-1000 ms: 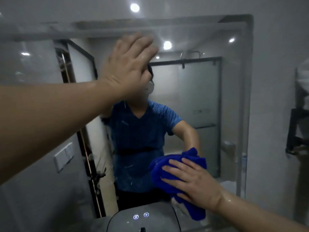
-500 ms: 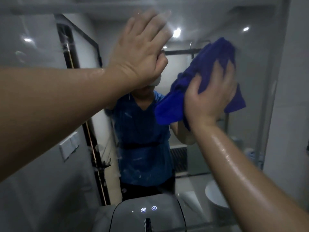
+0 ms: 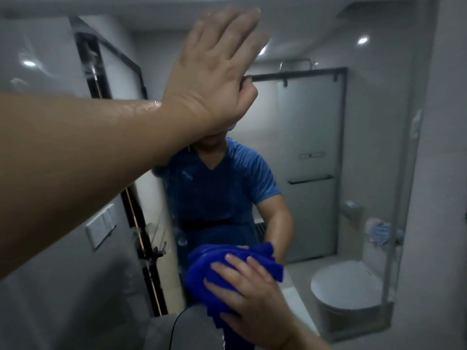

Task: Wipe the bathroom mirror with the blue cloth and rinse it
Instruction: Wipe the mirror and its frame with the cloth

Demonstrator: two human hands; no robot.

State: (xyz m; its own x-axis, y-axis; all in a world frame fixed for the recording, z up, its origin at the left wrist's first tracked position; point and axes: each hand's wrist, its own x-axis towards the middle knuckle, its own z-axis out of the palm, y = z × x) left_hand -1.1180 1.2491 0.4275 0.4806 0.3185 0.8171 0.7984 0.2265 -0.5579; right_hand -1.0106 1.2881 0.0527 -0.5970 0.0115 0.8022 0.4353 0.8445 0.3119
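Note:
The large wall mirror (image 3: 316,127) fills most of the view and reflects a person in a blue shirt, a shower door and a toilet. My left hand (image 3: 214,69) lies flat against the glass near the top, fingers straight and spread. Low on the mirror, my right hand (image 3: 249,296) presses the bunched blue cloth (image 3: 217,271) against the glass, with the fingers spread over it. Part of the cloth hangs below my palm.
A grey rounded appliance (image 3: 187,329) with a dark cable stands right below the cloth at the bottom edge. The mirror's right edge (image 3: 401,223) meets a grey wall (image 3: 444,173). A light switch plate (image 3: 101,226) shows in the reflection at left.
My right hand swept the blue cloth from the lower mirror up to the top right, then back down to the bottom centre. My left hand stayed pressed flat on the glass.

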